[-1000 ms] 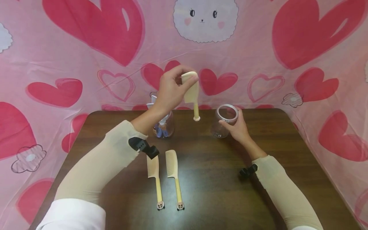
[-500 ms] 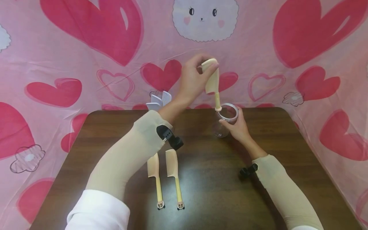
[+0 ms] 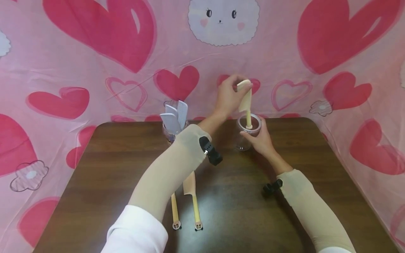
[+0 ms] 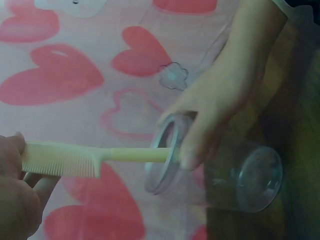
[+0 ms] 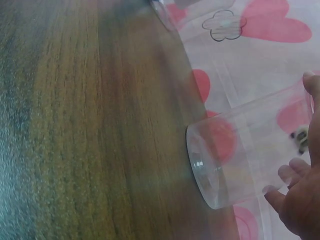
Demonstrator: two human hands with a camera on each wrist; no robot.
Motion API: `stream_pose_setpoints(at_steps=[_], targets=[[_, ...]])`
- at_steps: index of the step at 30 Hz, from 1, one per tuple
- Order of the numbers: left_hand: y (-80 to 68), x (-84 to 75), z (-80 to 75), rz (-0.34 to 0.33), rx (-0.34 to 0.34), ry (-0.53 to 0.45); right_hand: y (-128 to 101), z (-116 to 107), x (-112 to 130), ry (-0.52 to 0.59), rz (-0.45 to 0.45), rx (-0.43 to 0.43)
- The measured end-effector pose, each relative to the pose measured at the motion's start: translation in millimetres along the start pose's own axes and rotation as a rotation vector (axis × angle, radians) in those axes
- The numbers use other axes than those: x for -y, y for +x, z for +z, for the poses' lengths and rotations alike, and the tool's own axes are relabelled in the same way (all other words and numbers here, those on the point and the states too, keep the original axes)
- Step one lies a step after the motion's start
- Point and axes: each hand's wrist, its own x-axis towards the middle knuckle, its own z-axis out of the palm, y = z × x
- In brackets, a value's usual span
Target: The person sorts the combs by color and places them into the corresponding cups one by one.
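Head view: left hand (image 3: 228,96) raised over the far edge of the tabletop (image 3: 284,211), fingers curled and pinching the toothed end of a cream comb (image 3: 246,102). Comb held upright, handle down, its lower end inside the mouth of a clear jar (image 3: 248,135). Right hand (image 3: 261,140) wrapped round the jar's right side, steadying it upright on the tabletop. To the left, a second jar (image 3: 169,135) stuffed with grey combs (image 3: 174,117). Nearer the body, two more cream combs (image 3: 193,200) flat on the tabletop, side by side, partly hidden under the left sleeve (image 3: 171,168). Behind, a pink cloth (image 3: 79,52) printed with hearts.

Left wrist view: comb (image 4: 95,157) gripped at the toothed end by the left hand (image 4: 15,195), handle passing through the jar's rim (image 4: 162,160). Right hand's fingers (image 4: 200,145) curled over the rim of the jar.

Right wrist view: clear jar (image 5: 235,160) standing on the wood grain, fingertips (image 5: 290,177) of the right hand pressed on its wall; comb handle's end blurred inside.
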Motion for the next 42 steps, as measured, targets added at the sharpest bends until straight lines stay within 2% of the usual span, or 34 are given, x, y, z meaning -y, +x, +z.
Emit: stream_pose_setpoints(at_steps=[6, 16, 25, 35, 42], targets=[[-8.3, 13.2, 16.7, -0.045, 0.090, 0.023, 0, 1, -2, 0.002, -0.005, -0.005], [-12.8, 29.6, 27.2, -0.103, 0.164, 0.067, 1, 2, 6, 0.033, 0.001, 0.016], [-16.0, 43.2, 34.6, -0.152, 0.149, 0.090, 0, 2, 2, 0.019, 0.004, 0.009], [-14.1, 48.4, 35.4, -0.200, 0.134, 0.050, 1, 3, -1, 0.019, -0.014, -0.003], [-14.6, 49.7, 28.7, -0.170, 0.187, 0.056, 0, 4, -2, 0.010, -0.009, 0.001]])
